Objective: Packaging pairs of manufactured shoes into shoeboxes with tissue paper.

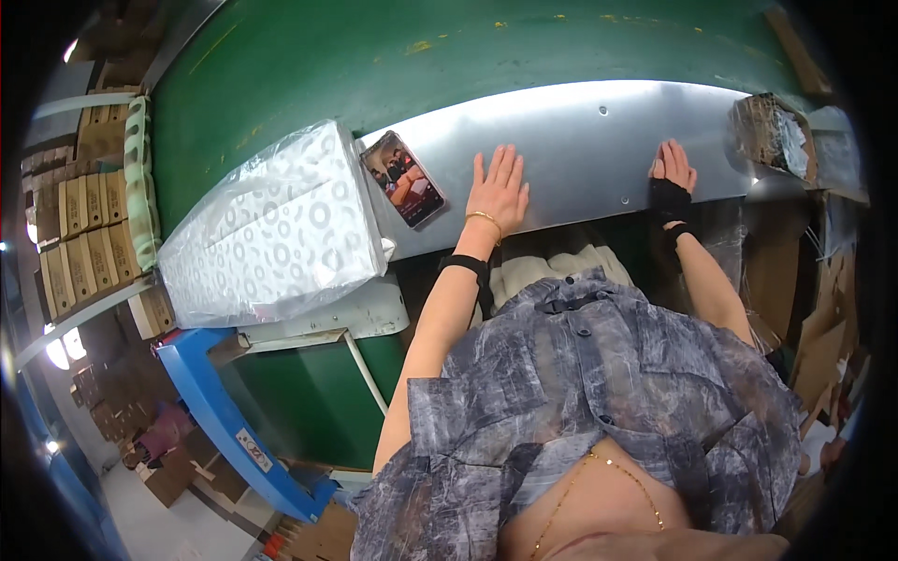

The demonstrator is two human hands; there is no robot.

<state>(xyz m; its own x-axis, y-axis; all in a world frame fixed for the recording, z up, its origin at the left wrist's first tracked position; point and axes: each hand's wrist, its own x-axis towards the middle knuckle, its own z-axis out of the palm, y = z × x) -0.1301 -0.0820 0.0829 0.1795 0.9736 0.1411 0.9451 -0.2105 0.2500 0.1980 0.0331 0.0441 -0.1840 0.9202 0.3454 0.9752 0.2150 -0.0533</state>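
Observation:
My left hand (pixel 499 198) lies flat on a long silvery metal plate (pixel 571 131), its fingers stretched out and nothing in them. Farther right, my right hand (pixel 673 174) rests on the same plate near its front edge, fingers extended and empty. Just left of my left hand is a phone (pixel 402 179) with a lit screen. Beside the phone sits a large pack (pixel 281 224) in clear plastic, white with a grey ring pattern. A black band circles my left wrist, and a black wrap covers my right wrist and part of that hand.
Beyond the plate runs a green belt surface (pixel 468 51) with yellow marks. A brown carton with plastic (pixel 772 140) stands at the plate's right end. Flat cardboard (pixel 823 351) leans at the right. A blue frame (pixel 224 421) and shelves of brown boxes (pixel 89 271) are on the left.

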